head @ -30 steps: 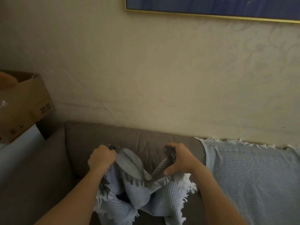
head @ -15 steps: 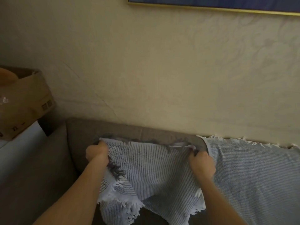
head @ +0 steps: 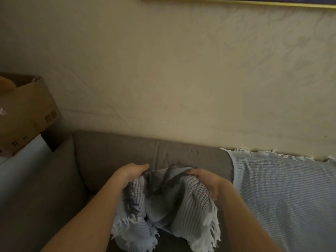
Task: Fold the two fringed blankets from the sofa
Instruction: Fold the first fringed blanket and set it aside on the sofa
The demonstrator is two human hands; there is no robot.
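Note:
A grey and pale blue fringed blanket [head: 183,206] hangs bunched between my hands in front of the sofa back. My left hand [head: 130,172] grips its upper left edge. My right hand [head: 206,180] grips its upper right edge. The hands are close together and the cloth sags in folds between them, its white fringe hanging at the bottom. A second, light blue fringed blanket [head: 283,193] lies spread flat over the sofa back and seat on the right.
The grey sofa [head: 112,155] stands against a beige wall. A cardboard box [head: 27,113] sits on a white surface beyond the left armrest. A gold picture frame edge [head: 236,0] runs along the top.
Half a second ago my hands held the blanket stretched wide and flat. They have come together, and the cloth now bunches and sags between them.

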